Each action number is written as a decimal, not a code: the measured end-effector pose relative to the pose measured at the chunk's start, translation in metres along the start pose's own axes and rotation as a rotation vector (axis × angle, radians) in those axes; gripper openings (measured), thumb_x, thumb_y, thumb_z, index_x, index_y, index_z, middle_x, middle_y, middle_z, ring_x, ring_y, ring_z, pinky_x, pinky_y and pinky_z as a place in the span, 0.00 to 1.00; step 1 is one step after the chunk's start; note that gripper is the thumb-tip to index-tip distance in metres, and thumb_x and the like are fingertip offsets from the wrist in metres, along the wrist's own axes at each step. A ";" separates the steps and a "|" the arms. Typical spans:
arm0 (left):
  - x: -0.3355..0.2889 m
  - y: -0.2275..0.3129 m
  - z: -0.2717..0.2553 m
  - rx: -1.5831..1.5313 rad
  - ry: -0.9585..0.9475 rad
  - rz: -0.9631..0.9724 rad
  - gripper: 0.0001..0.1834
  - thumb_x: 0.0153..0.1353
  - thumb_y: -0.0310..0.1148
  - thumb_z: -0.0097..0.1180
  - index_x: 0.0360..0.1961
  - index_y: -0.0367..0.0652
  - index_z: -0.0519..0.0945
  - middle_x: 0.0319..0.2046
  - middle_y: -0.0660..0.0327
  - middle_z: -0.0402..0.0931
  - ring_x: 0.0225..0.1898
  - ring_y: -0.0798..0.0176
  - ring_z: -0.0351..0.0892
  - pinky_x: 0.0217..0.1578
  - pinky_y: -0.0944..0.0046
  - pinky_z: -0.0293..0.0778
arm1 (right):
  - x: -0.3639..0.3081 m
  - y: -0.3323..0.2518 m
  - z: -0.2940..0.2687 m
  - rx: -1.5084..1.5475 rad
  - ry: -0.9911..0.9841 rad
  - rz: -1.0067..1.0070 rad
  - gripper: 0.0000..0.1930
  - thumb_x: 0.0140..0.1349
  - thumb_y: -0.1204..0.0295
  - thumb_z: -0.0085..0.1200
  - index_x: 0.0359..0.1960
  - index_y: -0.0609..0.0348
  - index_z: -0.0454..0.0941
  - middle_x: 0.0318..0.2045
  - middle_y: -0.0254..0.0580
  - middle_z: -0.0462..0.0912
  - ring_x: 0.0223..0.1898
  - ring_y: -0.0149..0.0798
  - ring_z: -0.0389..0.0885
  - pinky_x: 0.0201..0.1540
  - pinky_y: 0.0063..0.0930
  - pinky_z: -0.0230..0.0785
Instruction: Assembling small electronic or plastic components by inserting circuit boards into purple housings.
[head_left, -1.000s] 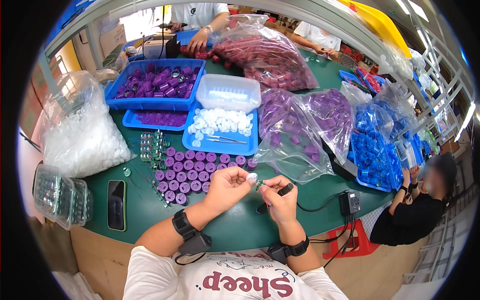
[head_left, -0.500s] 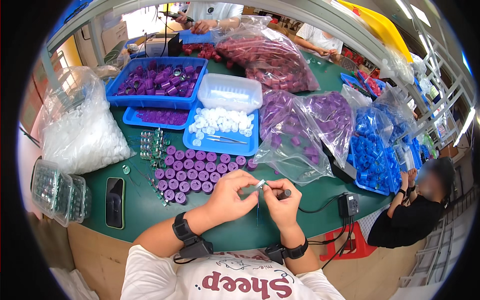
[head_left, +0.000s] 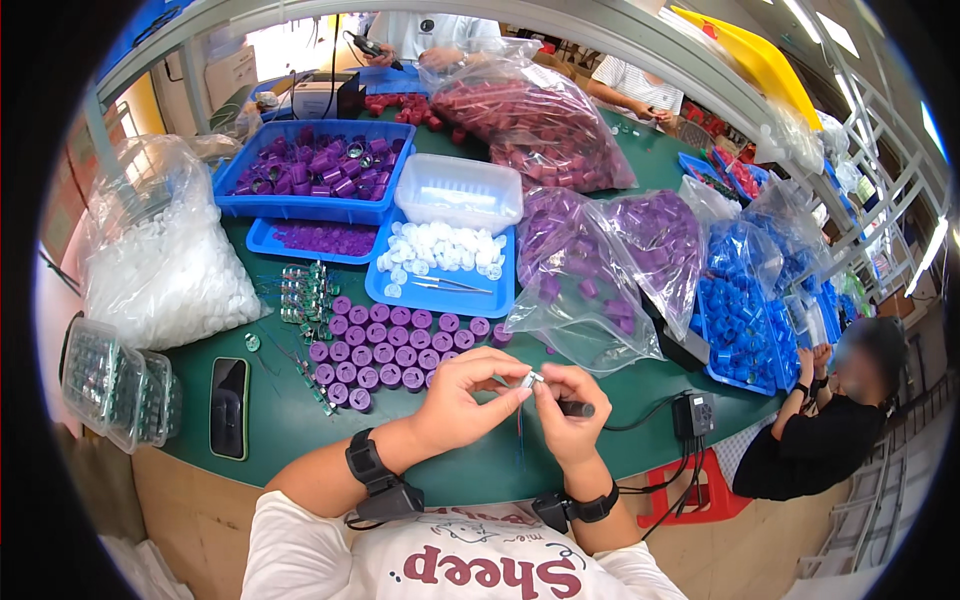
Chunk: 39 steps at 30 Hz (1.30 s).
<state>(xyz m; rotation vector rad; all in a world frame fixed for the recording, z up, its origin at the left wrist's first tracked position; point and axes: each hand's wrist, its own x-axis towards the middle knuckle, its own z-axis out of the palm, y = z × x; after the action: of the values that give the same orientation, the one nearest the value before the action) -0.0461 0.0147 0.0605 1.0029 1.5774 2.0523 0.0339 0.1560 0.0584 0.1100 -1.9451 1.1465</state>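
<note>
My green tabletop (head_left: 290, 430) carries a clear bag of white pieces (head_left: 165, 275), a bag of red parts (head_left: 535, 130) and a blue tray of purple parts (head_left: 300, 208), with a block of purple caps (head_left: 385, 352) crowding close beyond my left hand (head_left: 455, 398). My right hand (head_left: 570, 415) curls around a dark-handled tool (head_left: 577, 409), and before its fingertips my left thumb and forefinger pinch a small white piece (head_left: 529, 380).

Passable over the green tabletop (head_left: 290, 432) between the phone (head_left: 229, 410) and the left hand (head_left: 455, 402), but blocked ahead by rows of purple caps (head_left: 383, 353), then by the shallow blue tray (head_left: 425, 299), and hemmed in rightward by the clear bag of purple parts (head_left: 570, 245).
</note>
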 end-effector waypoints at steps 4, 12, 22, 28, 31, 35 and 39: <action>-0.002 0.001 0.001 0.141 0.030 0.212 0.12 0.52 0.18 0.58 0.40 0.34 0.79 0.40 0.54 0.76 0.39 0.66 0.78 0.39 0.69 0.77 | -0.003 0.004 -0.008 0.510 -0.038 0.572 0.13 0.51 0.86 0.57 0.39 0.68 0.73 0.29 0.40 0.79 0.20 0.22 0.71 0.23 0.13 0.61; -0.001 0.005 0.001 0.488 0.030 0.503 0.15 0.45 0.20 0.62 0.38 0.35 0.79 0.37 0.52 0.77 0.36 0.56 0.78 0.35 0.61 0.74 | -0.006 0.022 -0.021 1.289 -0.286 1.015 0.05 0.61 0.75 0.49 0.36 0.64 0.74 0.29 0.47 0.80 0.14 0.21 0.62 0.18 0.16 0.52; -0.013 0.012 0.007 0.741 -0.105 0.686 0.22 0.43 0.20 0.61 0.44 0.30 0.75 0.42 0.50 0.76 0.44 0.49 0.76 0.44 0.55 0.74 | -0.017 0.026 -0.025 1.428 -0.342 0.975 0.05 0.59 0.78 0.49 0.36 0.66 0.73 0.28 0.49 0.79 0.15 0.20 0.63 0.19 0.14 0.54; -0.014 0.019 0.002 0.549 -0.297 0.569 0.29 0.44 0.27 0.61 0.51 0.31 0.72 0.50 0.46 0.71 0.52 0.45 0.71 0.50 0.52 0.70 | -0.031 0.032 -0.029 1.470 -0.373 0.884 0.07 0.57 0.77 0.50 0.37 0.67 0.73 0.29 0.50 0.78 0.13 0.21 0.62 0.16 0.15 0.51; -0.008 0.023 -0.024 0.656 -0.195 0.488 0.29 0.43 0.28 0.59 0.52 0.35 0.73 0.50 0.47 0.71 0.52 0.45 0.70 0.51 0.51 0.66 | -0.026 0.029 -0.033 1.348 -0.307 0.825 0.05 0.58 0.80 0.50 0.36 0.66 0.74 0.29 0.51 0.79 0.15 0.22 0.63 0.18 0.15 0.53; -0.001 0.014 -0.057 1.119 -0.108 0.177 0.21 0.38 0.32 0.66 0.37 0.36 0.78 0.35 0.54 0.71 0.40 0.51 0.67 0.42 0.56 0.66 | -0.028 0.034 -0.038 1.212 -0.266 0.792 0.05 0.59 0.79 0.50 0.36 0.66 0.74 0.29 0.50 0.80 0.16 0.22 0.63 0.18 0.16 0.52; 0.004 -0.006 -0.049 1.403 -0.052 0.104 0.19 0.37 0.37 0.69 0.28 0.37 0.77 0.30 0.56 0.67 0.37 0.53 0.64 0.36 0.56 0.62 | -0.028 0.031 -0.035 1.185 -0.260 0.761 0.05 0.59 0.79 0.50 0.36 0.66 0.74 0.29 0.49 0.80 0.16 0.22 0.63 0.18 0.15 0.52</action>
<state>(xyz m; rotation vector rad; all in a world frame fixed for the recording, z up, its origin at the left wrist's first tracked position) -0.0847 -0.0141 0.0502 1.4639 2.9589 0.6564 0.0591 0.1908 0.0254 0.1458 -1.2344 2.7867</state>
